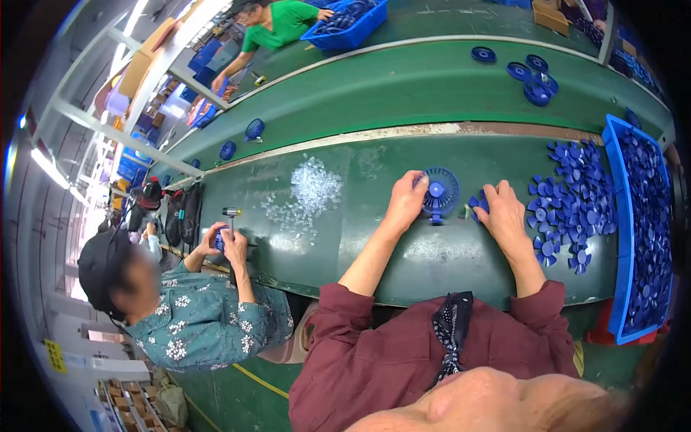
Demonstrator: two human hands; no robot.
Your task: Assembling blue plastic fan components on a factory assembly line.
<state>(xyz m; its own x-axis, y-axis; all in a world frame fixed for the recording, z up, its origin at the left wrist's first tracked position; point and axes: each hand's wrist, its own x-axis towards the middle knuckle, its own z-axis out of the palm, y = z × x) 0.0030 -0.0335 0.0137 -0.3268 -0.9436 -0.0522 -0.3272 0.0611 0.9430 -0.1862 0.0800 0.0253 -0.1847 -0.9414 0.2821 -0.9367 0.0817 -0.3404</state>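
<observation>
My left hand (pixel 407 200) grips the left edge of a round blue fan housing (pixel 450 189). The housing rests on the green table, its ribbed inside facing up and a short stem pointing toward me. To the right of it, my right hand (pixel 504 212) is closed over a small blue fan blade (pixel 478 204), partly hidden under the fingers. Farther right lies a loose pile of the same blue fan blades (pixel 576 189). A heap of small clear plastic pieces (pixel 315 184) sits left of my left hand.
A long blue bin (pixel 620 288) full of fan blades borders the right side. Beyond the table, a green conveyor (pixel 403 93) carries several blue fan housings (pixel 540 89). At left, a person in a flowered shirt (pixel 209 327) works beside a screwdriver (pixel 231 212); another in green (pixel 282 27) is across.
</observation>
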